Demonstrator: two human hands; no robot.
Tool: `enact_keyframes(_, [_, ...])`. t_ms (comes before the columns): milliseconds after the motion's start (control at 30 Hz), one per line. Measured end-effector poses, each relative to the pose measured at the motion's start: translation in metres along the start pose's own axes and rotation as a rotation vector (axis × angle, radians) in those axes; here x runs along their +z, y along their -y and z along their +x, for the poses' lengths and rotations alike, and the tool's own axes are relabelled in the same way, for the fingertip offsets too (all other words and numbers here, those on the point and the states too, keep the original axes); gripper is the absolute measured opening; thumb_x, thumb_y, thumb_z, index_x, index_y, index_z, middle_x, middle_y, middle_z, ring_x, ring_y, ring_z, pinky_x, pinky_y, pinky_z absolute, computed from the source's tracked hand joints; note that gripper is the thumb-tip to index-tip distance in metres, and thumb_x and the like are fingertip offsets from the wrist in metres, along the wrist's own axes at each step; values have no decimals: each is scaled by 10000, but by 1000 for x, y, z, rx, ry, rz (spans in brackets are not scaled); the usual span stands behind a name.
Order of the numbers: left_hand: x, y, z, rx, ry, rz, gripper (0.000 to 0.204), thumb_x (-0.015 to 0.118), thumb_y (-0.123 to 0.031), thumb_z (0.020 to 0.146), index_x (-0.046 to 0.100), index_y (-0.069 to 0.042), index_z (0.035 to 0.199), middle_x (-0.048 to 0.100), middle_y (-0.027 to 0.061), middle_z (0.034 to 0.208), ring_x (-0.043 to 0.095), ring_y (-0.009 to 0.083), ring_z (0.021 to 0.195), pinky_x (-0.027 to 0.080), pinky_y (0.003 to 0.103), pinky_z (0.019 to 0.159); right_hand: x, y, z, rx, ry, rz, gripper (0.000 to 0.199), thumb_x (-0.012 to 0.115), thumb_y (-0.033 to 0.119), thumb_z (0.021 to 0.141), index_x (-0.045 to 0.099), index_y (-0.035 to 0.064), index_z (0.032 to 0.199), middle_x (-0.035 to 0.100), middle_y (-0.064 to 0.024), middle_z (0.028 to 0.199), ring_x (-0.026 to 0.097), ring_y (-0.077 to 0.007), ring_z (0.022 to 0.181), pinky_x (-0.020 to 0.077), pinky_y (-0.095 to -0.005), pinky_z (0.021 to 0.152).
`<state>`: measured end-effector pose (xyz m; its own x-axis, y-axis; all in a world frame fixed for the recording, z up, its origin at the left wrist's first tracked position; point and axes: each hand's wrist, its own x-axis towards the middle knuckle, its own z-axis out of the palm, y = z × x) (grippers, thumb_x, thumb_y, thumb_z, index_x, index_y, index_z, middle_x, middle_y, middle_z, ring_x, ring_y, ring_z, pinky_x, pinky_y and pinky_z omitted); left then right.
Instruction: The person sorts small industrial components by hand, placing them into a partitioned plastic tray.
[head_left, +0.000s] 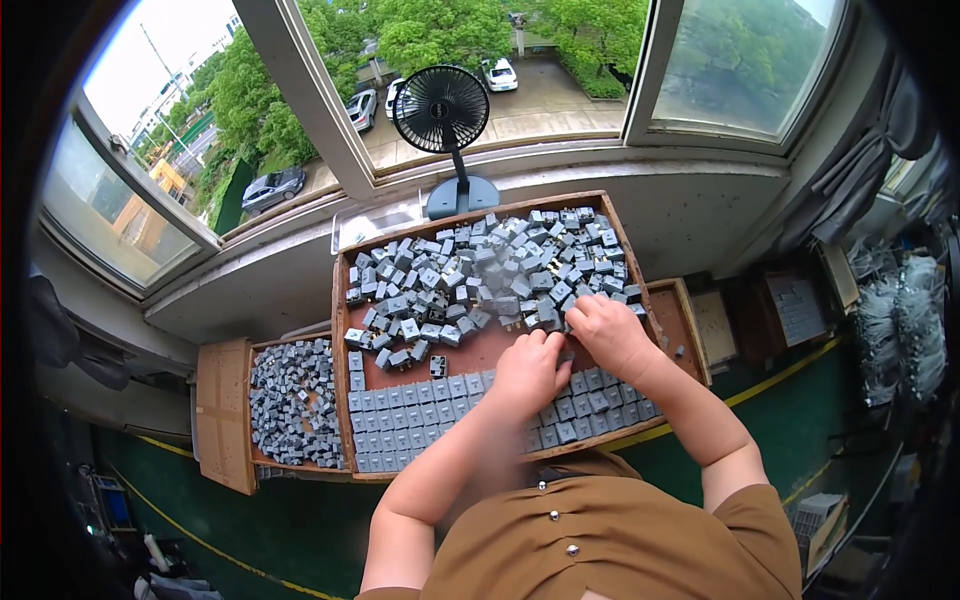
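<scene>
A shallow wooden tray [341, 372] with a reddish-brown base holds many small grey plastic blocks. Loose blocks [420, 290] with metal contacts lie heaped in its far half, while rows of blocks [405, 418] stand neatly along the near side. My left hand [528, 372] is over the right part of these rows, its fingers curled and closed. Just right of it, my right hand [610, 335] reaches to the near edge of the heap with fingers bent together. What either hand pinches is hidden by the fingers. One lone block [438, 366] sits between heap and rows.
A smaller box of loose grey blocks [292, 395] adjoins the tray on the left, beside a cardboard flap [222, 412]. Behind the tray, a black fan [441, 110] stands at the window. Another wooden tray [672, 312] shows at the right. Clear plastic bags [905, 325] hang farther right.
</scene>
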<state>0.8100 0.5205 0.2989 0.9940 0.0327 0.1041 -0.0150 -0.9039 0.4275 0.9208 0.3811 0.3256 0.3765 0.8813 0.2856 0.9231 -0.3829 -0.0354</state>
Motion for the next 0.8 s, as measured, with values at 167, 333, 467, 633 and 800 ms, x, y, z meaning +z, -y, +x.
enact_keyframes(167, [-16,-9,-9,-90,-17,32,230,643,-273,812,591,-75,918,592,121,902,599,316,856,529,437,725,-3,3,-8,61,-41,85,97,625,137,786,575,105,863,544,-59,842,594,-230,774,517,-329,665])
enact_keyframes(333, [-17,-10,-13,-64,-44,-12,217,587,-272,841,599,-58,873,596,151,916,599,347,868,525,464,751,-1,3,-10,27,34,66,77,634,148,813,593,119,871,571,-58,829,614,-244,778,526,-360,669])
enact_keyframes(467, [-9,-4,-15,-33,-83,105,251,699,-277,778,591,-90,905,568,77,889,592,261,847,535,387,674,-15,10,-16,134,25,341,56,616,132,837,606,104,884,598,-71,817,630,-275,771,527,-377,662])
enact_keyframes(633, [-13,-6,-5,24,-38,138,263,697,-266,785,595,-78,938,575,86,903,597,265,849,533,390,703,-9,7,-27,111,69,318,64,612,104,853,626,78,910,635,-85,852,636,-299,787,528,-383,671])
enact_keyframes(800, [-10,-21,8,24,-46,-94,254,606,-250,831,586,-72,1011,605,151,937,598,344,923,523,457,772,-36,-11,-36,287,-95,344,88,661,136,839,633,76,897,628,-89,850,635,-293,783,525,-382,686])
